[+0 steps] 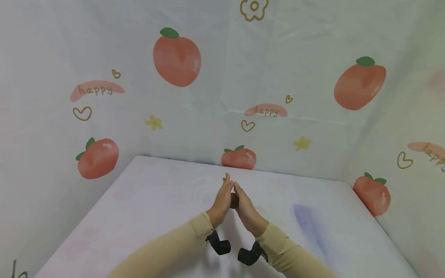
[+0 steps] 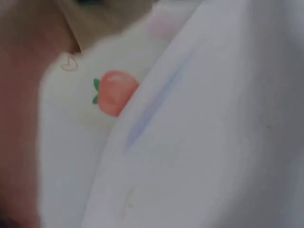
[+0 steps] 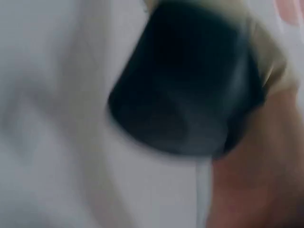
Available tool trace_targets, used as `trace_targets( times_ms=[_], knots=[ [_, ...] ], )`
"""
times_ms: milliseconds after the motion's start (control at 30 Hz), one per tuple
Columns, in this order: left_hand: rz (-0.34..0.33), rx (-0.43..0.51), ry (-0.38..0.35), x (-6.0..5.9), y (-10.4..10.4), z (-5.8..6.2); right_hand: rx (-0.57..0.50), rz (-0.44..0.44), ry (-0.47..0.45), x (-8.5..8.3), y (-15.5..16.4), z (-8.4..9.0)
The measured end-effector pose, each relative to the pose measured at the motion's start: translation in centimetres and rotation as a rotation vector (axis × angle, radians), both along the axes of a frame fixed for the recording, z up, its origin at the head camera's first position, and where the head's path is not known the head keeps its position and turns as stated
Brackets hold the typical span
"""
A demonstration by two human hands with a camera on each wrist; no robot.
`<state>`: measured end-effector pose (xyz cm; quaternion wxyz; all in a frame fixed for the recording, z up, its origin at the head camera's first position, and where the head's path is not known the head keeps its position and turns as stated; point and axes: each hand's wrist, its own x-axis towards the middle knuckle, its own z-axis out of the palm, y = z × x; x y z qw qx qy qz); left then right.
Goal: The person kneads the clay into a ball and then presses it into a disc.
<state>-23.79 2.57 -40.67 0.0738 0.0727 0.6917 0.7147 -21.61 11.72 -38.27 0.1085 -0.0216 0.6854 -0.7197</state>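
Observation:
A small dark brown round thing [image 1: 234, 200] sits between the palms in the head view; its kind is not clear. My left hand [image 1: 220, 204] presses it from the left, fingers straight and pointing up and away. From the other side my right hand [image 1: 249, 213] presses against it, also with straight fingers. The fingertips of both hands lean close together above it, like a tent. The wrist views are blurred and do not show the brown thing, only skin, sleeve and a black wrist camera [image 3: 185, 85].
Under the hands lies a white table [image 1: 156, 200] with a purple-blue streak [image 1: 311, 227] on the right. A white backdrop [image 1: 215, 77] with printed red fruits stands behind and at the sides. Black wrist cameras hang below both beige sleeves [image 1: 167, 247].

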Motion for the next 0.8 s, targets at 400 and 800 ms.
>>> trace_targets(
  times_ms=[400, 800],
  knots=[
    [-0.136, 0.033, 0.058, 2.8, 1.1, -0.5, -0.009, -0.16, -0.007, -2.3, 1.6, 0.8],
    [-0.005, 0.004, 0.0, -0.1, 0.3, -0.2, -0.039, -0.033, -0.003, 0.2, 0.4, -0.3]
  ],
)
